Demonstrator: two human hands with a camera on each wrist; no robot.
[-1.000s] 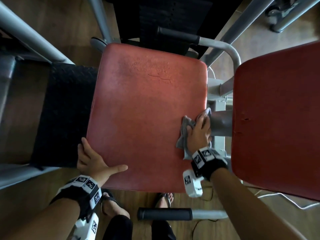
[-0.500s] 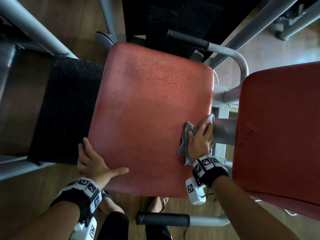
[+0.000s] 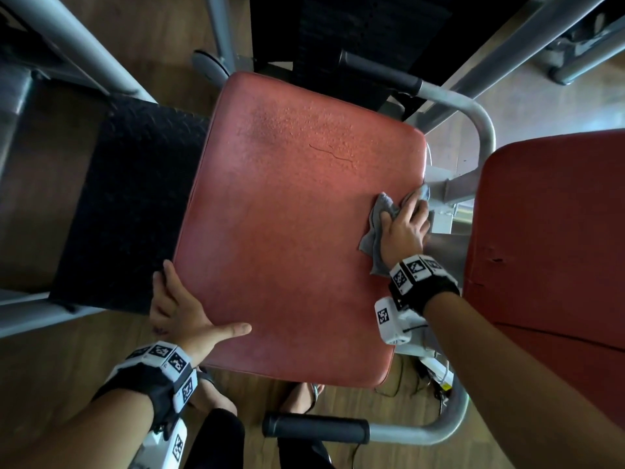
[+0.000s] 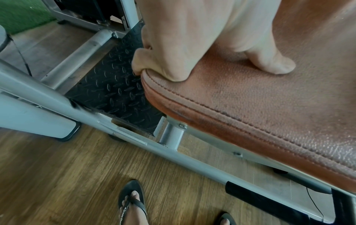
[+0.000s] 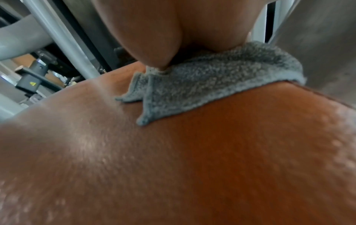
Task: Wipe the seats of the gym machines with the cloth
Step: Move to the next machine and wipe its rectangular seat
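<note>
Two hands on one red seat (image 3: 291, 231), centre of the head view. My left hand (image 3: 182, 316) clamps its lower-left corner, fingers hooked over the edge, thumb flat on top, probably to steady the pad. My right hand (image 3: 404, 231) presses the grey cloth (image 3: 375, 228) flat at the right edge; cloth bunches left of my fingers.

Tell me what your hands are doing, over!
Right hand presses cloth on red seat, right edge. Left hand grips seat's near-left corner, thumb on top. Nothing in the way.
</note>
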